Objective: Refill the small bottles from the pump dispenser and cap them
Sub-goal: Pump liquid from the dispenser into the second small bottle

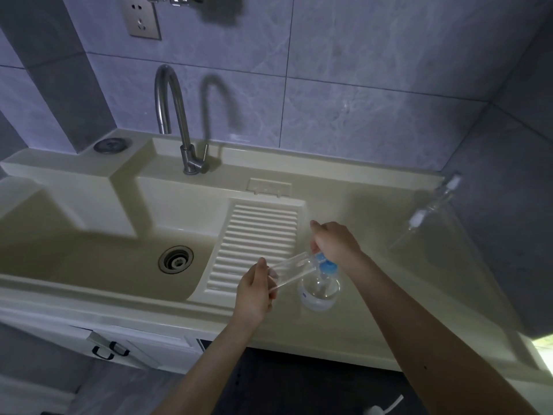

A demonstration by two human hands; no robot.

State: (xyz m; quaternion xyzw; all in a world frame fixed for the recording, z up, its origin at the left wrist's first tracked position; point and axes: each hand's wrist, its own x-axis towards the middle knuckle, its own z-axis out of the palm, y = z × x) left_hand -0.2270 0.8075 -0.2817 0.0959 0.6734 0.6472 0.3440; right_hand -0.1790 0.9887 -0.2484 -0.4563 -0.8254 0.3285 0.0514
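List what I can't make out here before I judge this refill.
- Pump dispenser nozzle tip and small bottle mouth: head view, hidden under the right hand.
- Liquid level in that bottle: clear on pale counter, unreadable.
- Bottles at the far right: blurred, count and caps uncertain.
- Left hand fingers: behind the bottle.

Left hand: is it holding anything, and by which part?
The left hand grips a small clear bottle by its base end, mouth tilted toward the blue pump head.

A home laundry corner: tiled wall (359,70), washboard sink (257,244), faucet (176,115), cabinet (134,345)
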